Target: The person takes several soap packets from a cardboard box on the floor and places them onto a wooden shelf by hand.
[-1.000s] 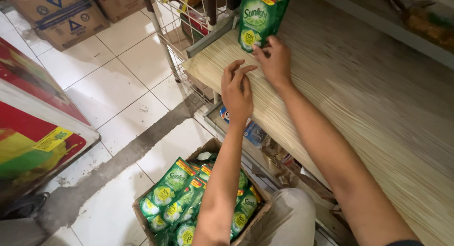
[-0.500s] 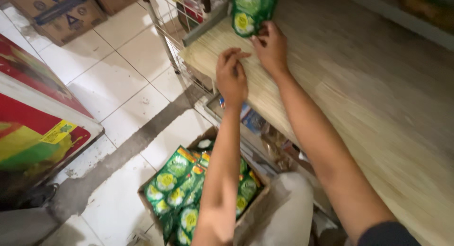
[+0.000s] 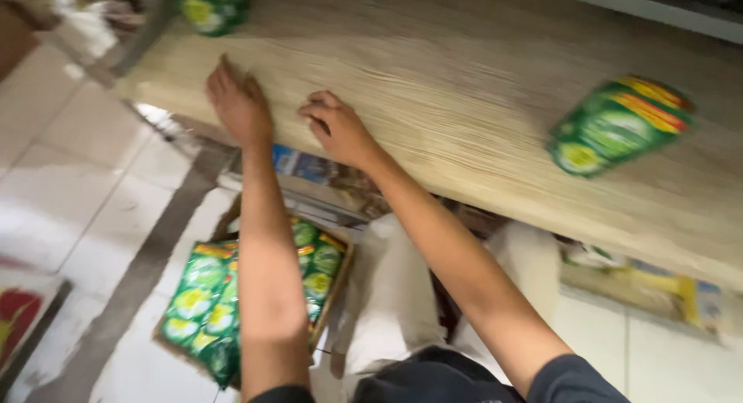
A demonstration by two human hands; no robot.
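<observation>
My left hand (image 3: 238, 102) lies flat on the pale wooden shelf (image 3: 464, 85), fingers apart, holding nothing. My right hand (image 3: 339, 129) rests beside it near the shelf's front edge with its fingers curled and nothing in them. A green pouch (image 3: 210, 6) stands at the shelf's far left, beyond both hands. Another green pouch (image 3: 615, 124) lies flat on the shelf to the right, well away from my right hand. Below, on the floor, a cardboard box (image 3: 232, 302) holds several more green pouches. The picture is blurred.
White floor tiles (image 3: 62, 178) with a grey strip stretch to the left. A lower shelf (image 3: 309, 167) under the wooden one holds blue packets. Yellow-green packs (image 3: 642, 287) lie low at the right. My light trousers (image 3: 395, 294) show beside the box.
Both hands have come off the standing green pouch and drawn back toward the shelf's front edge. The view has swung right, bringing a second pouch lying on the shelf into sight.
</observation>
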